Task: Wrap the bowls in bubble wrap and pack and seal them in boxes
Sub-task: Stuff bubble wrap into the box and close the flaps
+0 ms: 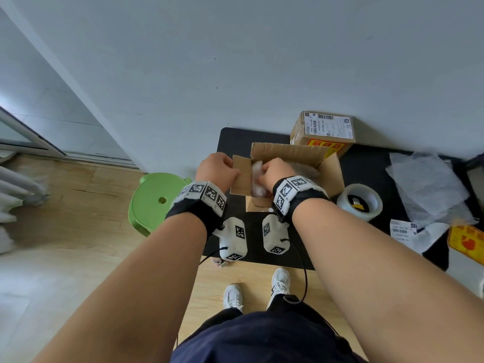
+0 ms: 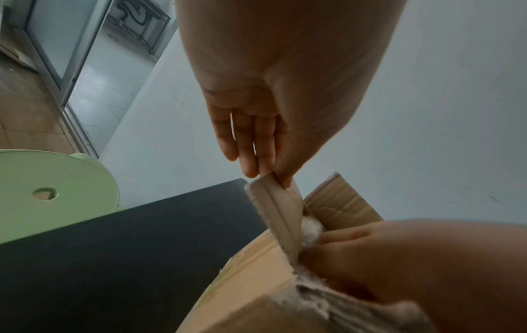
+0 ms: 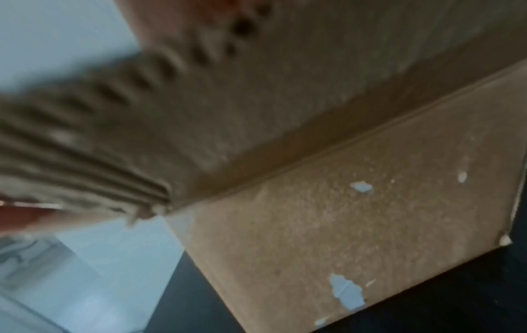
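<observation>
An open cardboard box [image 1: 328, 174] stands on the black table [image 1: 235, 142]. My left hand [image 1: 230, 163] pinches the tip of the box's left flap [image 1: 239, 176] between thumb and fingers; the left wrist view shows that pinch by my left hand [image 2: 271, 178] on the upright flap [image 2: 278, 209]. My right hand [image 1: 264, 172] reaches into the box, its fingers curled down on a white bubble-wrapped bundle [image 1: 258, 183]. That bundle [image 2: 310, 227] shows beside my right hand [image 2: 328, 241]. The bowl inside the wrap is hidden. The right wrist view is blurred, showing only the box's side [image 3: 342, 225].
A sealed, labelled box [image 1: 323, 133] stands behind the open one. A clear tape roll [image 1: 360, 201] lies to its right, then loose bubble wrap sheets [image 1: 429, 184] and a torn label [image 1: 403, 229]. A green stool [image 1: 154, 200] stands left of the table. The wall is close behind.
</observation>
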Demonstrator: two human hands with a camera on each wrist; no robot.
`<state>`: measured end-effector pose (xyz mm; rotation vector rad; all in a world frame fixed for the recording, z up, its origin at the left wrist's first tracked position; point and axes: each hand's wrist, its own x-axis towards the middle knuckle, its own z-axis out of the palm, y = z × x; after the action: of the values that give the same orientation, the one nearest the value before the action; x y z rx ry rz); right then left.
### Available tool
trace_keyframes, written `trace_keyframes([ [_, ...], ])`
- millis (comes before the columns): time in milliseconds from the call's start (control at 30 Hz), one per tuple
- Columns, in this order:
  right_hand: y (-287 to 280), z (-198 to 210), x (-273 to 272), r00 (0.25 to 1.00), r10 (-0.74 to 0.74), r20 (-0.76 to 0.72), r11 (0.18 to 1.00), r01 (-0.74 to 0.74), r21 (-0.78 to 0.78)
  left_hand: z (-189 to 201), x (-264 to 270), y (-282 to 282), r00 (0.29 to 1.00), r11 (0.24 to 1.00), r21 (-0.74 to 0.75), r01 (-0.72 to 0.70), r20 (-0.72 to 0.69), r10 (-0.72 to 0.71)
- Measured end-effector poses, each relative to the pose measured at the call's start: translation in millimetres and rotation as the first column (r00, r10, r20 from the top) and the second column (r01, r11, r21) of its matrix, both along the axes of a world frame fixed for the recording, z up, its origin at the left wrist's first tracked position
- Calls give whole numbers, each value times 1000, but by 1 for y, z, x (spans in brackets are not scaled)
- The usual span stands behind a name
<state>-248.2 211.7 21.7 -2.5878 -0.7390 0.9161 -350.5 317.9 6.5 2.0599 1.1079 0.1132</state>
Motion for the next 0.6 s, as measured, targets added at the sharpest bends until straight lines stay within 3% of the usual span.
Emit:
trace_keyframes([
  [200,13,-23,-1,998,27,63,992,-19,-125,-1,0,1,1000,1000,18,11,16,-12],
  [600,3,-18,0,1000,1,28,996,2,-93,7,5,-4,998,997,56,61,-5,-61],
])
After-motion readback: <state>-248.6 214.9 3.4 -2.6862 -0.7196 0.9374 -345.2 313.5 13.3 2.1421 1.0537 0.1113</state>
